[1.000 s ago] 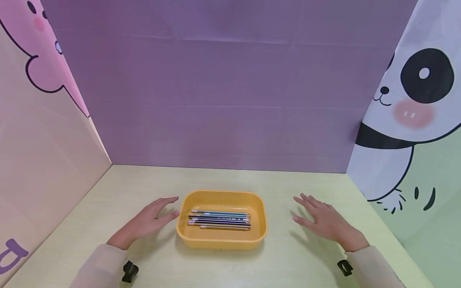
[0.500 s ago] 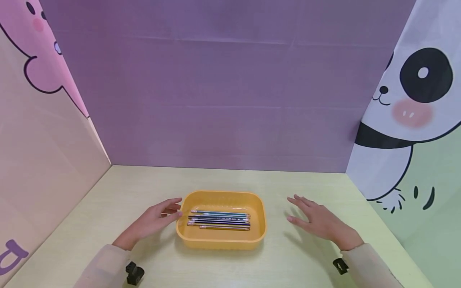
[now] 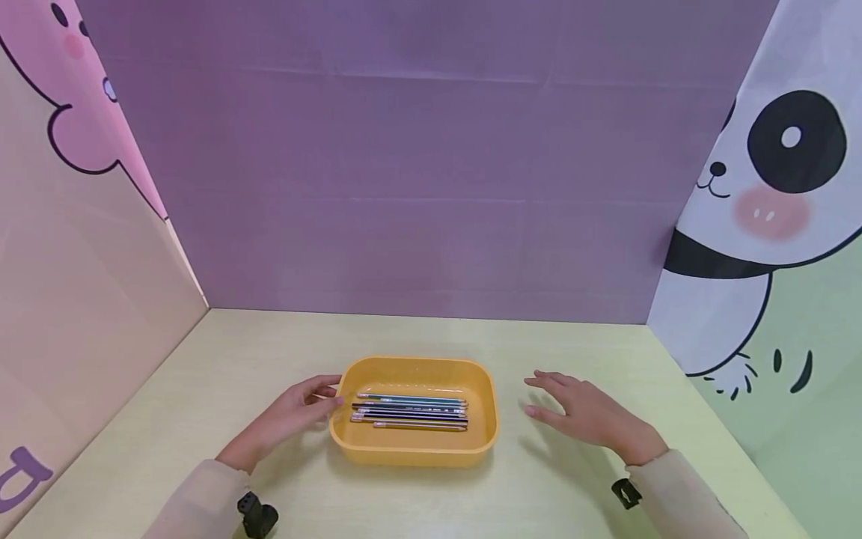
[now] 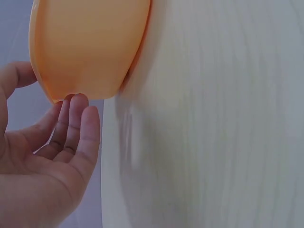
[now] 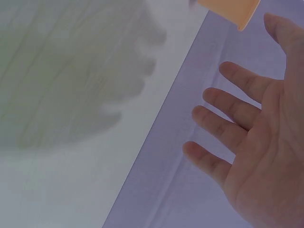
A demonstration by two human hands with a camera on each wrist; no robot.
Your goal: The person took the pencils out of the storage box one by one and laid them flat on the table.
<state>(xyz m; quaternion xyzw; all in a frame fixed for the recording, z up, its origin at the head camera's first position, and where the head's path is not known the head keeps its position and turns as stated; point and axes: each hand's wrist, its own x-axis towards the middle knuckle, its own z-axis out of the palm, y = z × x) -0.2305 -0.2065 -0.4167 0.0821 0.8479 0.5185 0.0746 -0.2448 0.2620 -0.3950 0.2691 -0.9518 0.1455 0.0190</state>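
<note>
A yellow plastic basin (image 3: 414, 454) stands on the table with several pencils (image 3: 411, 412) lying side by side in it. At its left end is my left hand (image 3: 296, 415), thumb lapping over the rim and fingers against the outer wall. In the left wrist view, curved fingertips (image 4: 78, 102) meet the end wall of the basin (image 4: 90, 47), and the thumb is at the rim. My right hand (image 3: 586, 412) hovers to the right of the basin, apart from it and holding nothing. Its fingers (image 5: 221, 128) are spread in the right wrist view, with a basin corner (image 5: 232, 9) beyond.
The pale wooden table (image 3: 431, 505) runs back to a purple backdrop (image 3: 431, 187). A pink printed panel (image 3: 87, 262) bounds the left side, and a panda-printed panel (image 3: 774, 299) the right. Small black wrist cameras show near both sleeves.
My left hand has moved right and closed in on the basin's left rim. My right hand has come left toward the basin. The basin and pencils have stayed in place.
</note>
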